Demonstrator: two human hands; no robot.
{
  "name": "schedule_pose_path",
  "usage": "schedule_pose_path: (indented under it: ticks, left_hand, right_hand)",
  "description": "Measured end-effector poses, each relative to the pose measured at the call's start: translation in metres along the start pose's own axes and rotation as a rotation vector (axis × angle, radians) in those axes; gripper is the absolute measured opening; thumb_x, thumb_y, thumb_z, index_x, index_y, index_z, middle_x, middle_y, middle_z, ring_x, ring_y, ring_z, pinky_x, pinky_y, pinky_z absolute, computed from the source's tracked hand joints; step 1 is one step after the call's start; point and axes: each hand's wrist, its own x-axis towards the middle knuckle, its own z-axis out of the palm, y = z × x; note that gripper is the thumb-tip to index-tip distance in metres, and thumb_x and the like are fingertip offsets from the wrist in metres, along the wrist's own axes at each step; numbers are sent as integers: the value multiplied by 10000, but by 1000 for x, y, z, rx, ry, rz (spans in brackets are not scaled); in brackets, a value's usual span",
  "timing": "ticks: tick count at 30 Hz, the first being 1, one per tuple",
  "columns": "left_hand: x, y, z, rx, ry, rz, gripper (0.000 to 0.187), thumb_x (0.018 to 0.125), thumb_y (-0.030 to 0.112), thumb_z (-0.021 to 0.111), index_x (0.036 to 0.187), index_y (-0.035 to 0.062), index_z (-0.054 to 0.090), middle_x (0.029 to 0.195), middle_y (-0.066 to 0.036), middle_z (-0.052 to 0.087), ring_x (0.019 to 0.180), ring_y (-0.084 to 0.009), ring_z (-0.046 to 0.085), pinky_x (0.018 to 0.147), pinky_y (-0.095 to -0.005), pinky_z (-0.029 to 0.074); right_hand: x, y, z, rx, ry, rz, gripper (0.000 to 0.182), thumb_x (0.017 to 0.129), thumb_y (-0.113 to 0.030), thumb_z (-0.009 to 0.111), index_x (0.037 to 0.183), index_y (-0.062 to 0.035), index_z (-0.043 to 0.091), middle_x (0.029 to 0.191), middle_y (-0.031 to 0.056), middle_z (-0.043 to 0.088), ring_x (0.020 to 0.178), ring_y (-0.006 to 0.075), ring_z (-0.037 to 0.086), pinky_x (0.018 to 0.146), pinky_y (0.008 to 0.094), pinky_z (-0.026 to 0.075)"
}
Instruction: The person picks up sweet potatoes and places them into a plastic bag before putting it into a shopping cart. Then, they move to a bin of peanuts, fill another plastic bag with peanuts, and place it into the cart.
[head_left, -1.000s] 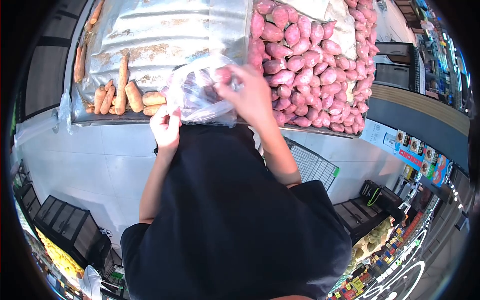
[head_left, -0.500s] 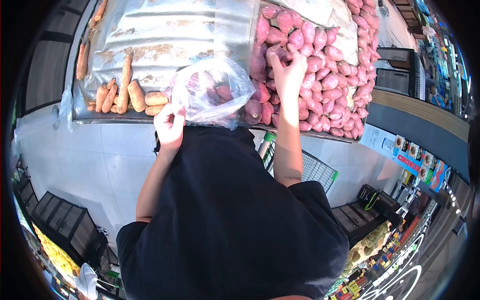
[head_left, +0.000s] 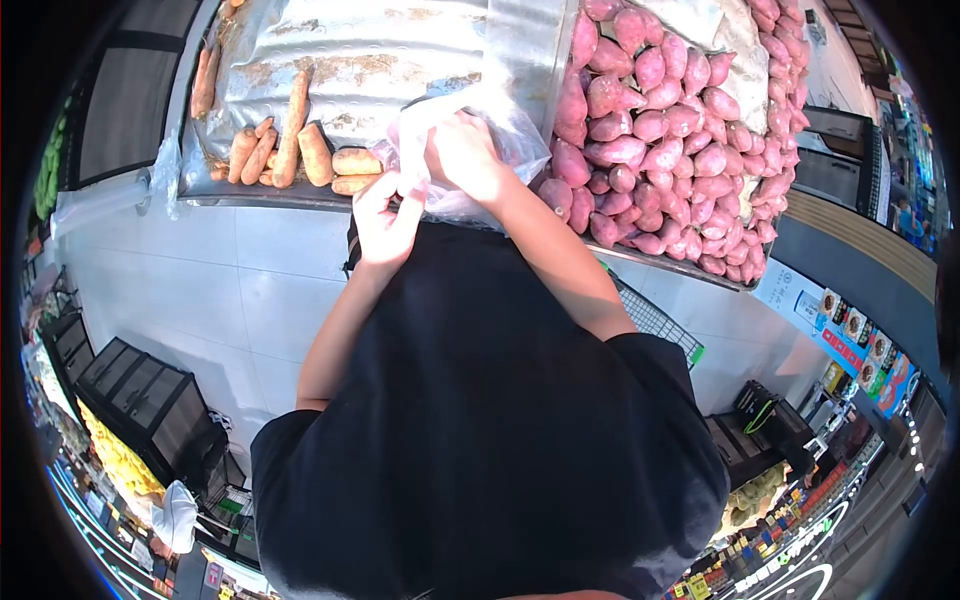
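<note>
My left hand [head_left: 388,222] pinches the rim of a clear plastic bag [head_left: 515,135] at the display's front edge. Inside the bag's mouth is my right hand [head_left: 465,155], its fingers mostly covered by the plastic, so what they hold cannot be made out. Reddish-purple sweet potatoes [head_left: 640,150] are heaped just right of the bag. To the left of my left hand lie several orange-brown carrots [head_left: 315,155] along the tray's front edge.
The display tray [head_left: 270,198] has a raised front edge. Beneath the sweet potatoes, a shopping cart [head_left: 655,325] stands right of my body. Dark cabinets [head_left: 140,395] are at the lower left, and a wooden-edged counter [head_left: 870,240] is at the right.
My right hand has moved left from the sweet potatoes into the bag. The camera view has shifted, so the display appears farther right and slightly higher.
</note>
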Motion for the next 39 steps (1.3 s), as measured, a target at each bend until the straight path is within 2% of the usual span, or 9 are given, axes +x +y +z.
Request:
schedule_pose_path:
  ticks: [4,6,7,9,16,22,24,31,39]
  left_hand:
    - [-1,2,0,3,-56,16,115,816,12,628,719,0,566,610,-15,516,566,-79,453,532,-244,366]
    - [0,1,0,8,-65,24,111,816,4,620,719,2,565,610,-13,511,567,-78,450,535,-243,365]
    - [0,1,0,17,-49,21,109,815,-1,615,720,2,562,613,-13,510,568,-79,448,538,-241,366]
    - [-1,-3,-1,9,-14,8,114,815,-11,605,717,4,550,622,-14,507,574,-79,442,550,-237,372]
    - [0,-3,-4,-76,5,-27,144,839,-31,579,707,5,533,609,7,493,562,-60,426,537,-215,359]
    - [1,-4,-2,-75,-21,-48,180,877,-15,569,704,21,533,639,10,506,562,-43,428,519,-205,347]
    - [1,-5,1,-99,6,-73,196,855,-30,579,679,15,506,600,24,467,555,-30,380,514,-207,317]
    - [-1,-2,-2,-32,-3,-43,212,851,-26,585,669,11,483,603,21,449,573,-48,378,531,-221,328]
    - [0,1,0,-10,-6,-35,196,849,-25,595,680,9,501,603,13,458,573,-50,397,543,-215,343]
  right_hand:
    - [12,16,59,163,-253,125,224,807,-217,602,967,-64,635,932,140,643,894,285,618,712,383,509]
    - [4,21,117,1263,429,632,209,805,-180,574,951,-44,634,937,147,639,920,293,608,732,379,504]
    - [-1,25,112,1258,446,637,209,805,-180,574,951,-44,634,937,147,639,920,293,608,732,379,504]
    - [-13,25,77,-16,166,52,213,797,-180,584,936,-27,634,939,153,632,950,307,605,749,385,508]
    - [-46,-16,-80,319,97,461,374,726,-249,732,1007,-18,643,956,144,638,875,298,616,744,386,498]
    - [-90,45,-154,-56,501,782,469,741,-342,724,1055,-3,641,963,164,642,917,303,622,835,389,480]
    - [-96,65,-165,-133,450,833,487,749,-351,724,1052,19,635,968,177,640,930,319,618,841,393,478]
    - [-96,85,-174,-419,292,725,453,711,-336,754,1017,-18,653,958,170,651,955,332,616,830,403,489]
    - [-90,98,-168,-384,212,613,448,726,-323,740,1075,-54,656,965,171,658,961,337,617,837,421,487]
